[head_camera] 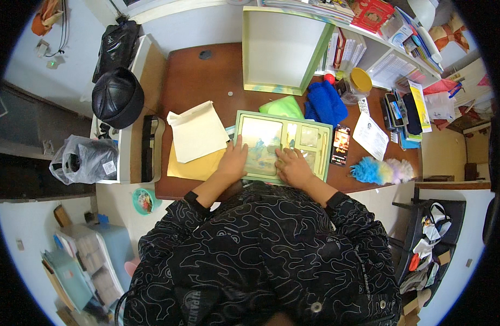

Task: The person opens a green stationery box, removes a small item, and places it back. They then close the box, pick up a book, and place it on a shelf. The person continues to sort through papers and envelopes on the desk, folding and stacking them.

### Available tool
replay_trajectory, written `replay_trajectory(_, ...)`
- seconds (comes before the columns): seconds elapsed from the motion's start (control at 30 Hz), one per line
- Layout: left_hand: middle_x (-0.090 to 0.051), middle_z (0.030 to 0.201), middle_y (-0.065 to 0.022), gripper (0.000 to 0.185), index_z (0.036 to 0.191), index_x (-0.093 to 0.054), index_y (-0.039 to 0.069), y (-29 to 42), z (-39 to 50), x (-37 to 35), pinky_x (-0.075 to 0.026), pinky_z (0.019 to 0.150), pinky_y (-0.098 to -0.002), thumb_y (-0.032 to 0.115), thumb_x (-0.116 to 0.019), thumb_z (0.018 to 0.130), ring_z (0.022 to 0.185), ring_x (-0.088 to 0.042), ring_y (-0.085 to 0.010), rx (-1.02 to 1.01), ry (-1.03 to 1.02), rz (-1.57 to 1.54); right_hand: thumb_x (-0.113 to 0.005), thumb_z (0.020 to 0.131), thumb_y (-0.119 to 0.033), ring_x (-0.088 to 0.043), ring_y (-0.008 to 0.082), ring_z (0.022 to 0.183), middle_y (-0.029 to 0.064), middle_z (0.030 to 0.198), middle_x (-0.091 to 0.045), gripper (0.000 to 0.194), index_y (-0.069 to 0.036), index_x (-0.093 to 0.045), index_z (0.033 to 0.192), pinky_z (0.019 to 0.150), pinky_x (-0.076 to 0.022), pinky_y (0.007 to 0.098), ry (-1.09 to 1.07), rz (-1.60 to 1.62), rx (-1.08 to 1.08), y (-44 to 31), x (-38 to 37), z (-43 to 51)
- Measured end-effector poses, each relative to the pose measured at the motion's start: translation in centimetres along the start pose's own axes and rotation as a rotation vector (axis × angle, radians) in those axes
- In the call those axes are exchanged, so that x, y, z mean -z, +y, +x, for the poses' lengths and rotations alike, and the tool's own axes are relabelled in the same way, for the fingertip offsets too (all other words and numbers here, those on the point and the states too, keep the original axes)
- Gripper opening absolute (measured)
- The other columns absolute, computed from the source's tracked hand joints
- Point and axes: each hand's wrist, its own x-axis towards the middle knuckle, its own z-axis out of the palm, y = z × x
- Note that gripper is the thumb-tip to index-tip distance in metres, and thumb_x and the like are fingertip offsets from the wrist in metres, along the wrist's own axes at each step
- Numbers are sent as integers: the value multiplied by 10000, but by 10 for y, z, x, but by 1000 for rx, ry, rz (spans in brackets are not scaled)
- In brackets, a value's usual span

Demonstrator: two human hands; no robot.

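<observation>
In front of me on the desk is a green gift box [281,113]. Its left recess holds a pale notebook [259,140] with a blue-green landscape print. To the right are a small square compartment item [309,135] and a slim pen [323,148] in its slot. My left hand [232,161] rests on the notebook's left side and the box edge, fingers extended. With fingertips bent at the notebook's lower right edge, my right hand [295,168] covers part of the lower compartments. Neither hand lifts anything.
A large green-rimmed box lid [282,51] leans against the shelf. Left of the gift box lie a cream envelope [197,132] and a yellow envelope [188,166]. On the right are a phone [340,144], blue cloth [325,102], clear jar [351,87] and fluffy duster [380,170].
</observation>
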Motion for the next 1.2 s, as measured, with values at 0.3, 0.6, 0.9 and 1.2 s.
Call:
replay_trajectory(0.3,-259,1381,-310,807,1323,-289,-58,-10,11,-13,-309,1032,-451,205,-717,692,1234,-335,-452,117,267,-374,-638,686,-137,-515,321,1047,125,1182,-556,362,-89,-599,1043,896,-407,420,235,380,-180,42,6,-23)
replay_trajectory(0.6,-443,1275,-282,811,1384,-185,-45,-30,29,-10,-362,996,-365,174,-644,752,1180,-466,-364,348,158,-936,-659,756,-152,-564,258,1011,176,1112,-571,518,-7,-482,1220,849,-462,334,228,578,-1013,87,-39,-112)
replay_trajectory(0.9,-462,1260,-139,449,1289,-374,16,32,23,103,-368,986,-362,82,-520,869,1165,-454,-220,185,184,-1742,-653,767,-283,-613,334,966,235,1078,-607,572,-20,-473,1242,844,-474,392,118,742,-1077,71,-46,-125)
replay_trajectory(1.2,-535,965,-186,470,1209,-320,-11,187,-90,350,-460,769,-403,184,-554,852,792,-554,-303,-708,-773,-1594,-660,772,-385,-614,302,973,218,1056,-621,629,6,-480,1231,833,-480,373,78,733,-1068,79,-38,-125)
